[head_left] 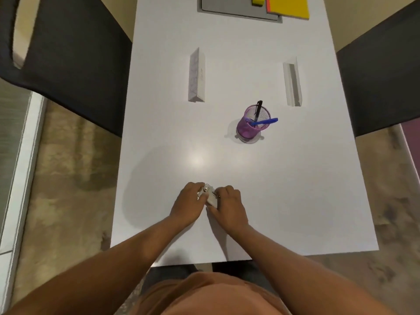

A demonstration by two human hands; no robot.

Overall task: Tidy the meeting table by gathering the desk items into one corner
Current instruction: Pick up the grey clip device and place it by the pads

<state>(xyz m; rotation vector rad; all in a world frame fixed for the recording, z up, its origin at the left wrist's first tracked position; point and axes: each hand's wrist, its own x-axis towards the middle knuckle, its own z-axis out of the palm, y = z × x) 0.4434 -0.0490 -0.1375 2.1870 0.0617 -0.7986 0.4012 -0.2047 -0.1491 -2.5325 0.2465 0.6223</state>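
My left hand (188,204) and my right hand (228,206) are both closed around a small white and metal desk item (210,195), perhaps a stapler, on the near part of the white table (295,189). A purple mesh pen cup (252,125) with a black pen and a blue pen stands further out, right of centre. Two white folded name tents lie beyond it, one on the left (197,76) and one on the right (292,81). At the far edge sit a grey pad (227,6), a yellow notebook (288,5) and a small yellow object (258,0).
Dark chairs flank the table on the left (75,53) and on the right (381,83). The table's near edge runs just in front of my body.
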